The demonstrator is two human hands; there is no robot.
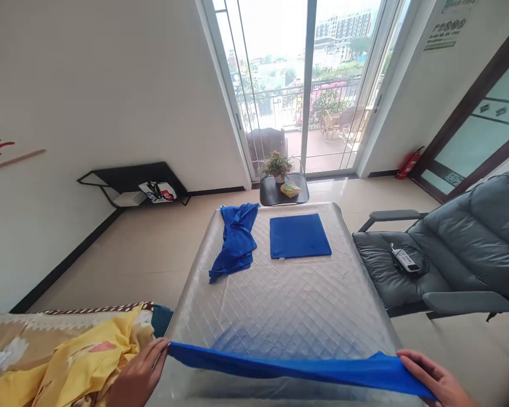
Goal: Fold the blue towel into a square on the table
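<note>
A blue cloth [288, 367] is stretched between my two hands over the near end of a table with a quilted silvery cover [305, 305]. My left hand [146, 367] pinches its left end, and my right hand [432, 379] grips the right end between thumb and fingers. The cloth sags slightly in the middle and its kind of garment cannot be made out. Farther back on the cover lies a neatly folded blue cloth [300, 236], flat and nearly square. To its left is a crumpled blue cloth [236, 240].
Yellow clothing [97, 350] lies heaped at the lower left. A grey recliner [462, 237] with a power strip [404, 260] on its seat stands right of the table. Beyond the far end is a small dark stand [268, 193] with a flowerpot [279, 167]. A black shelf [139, 175] is along the left wall.
</note>
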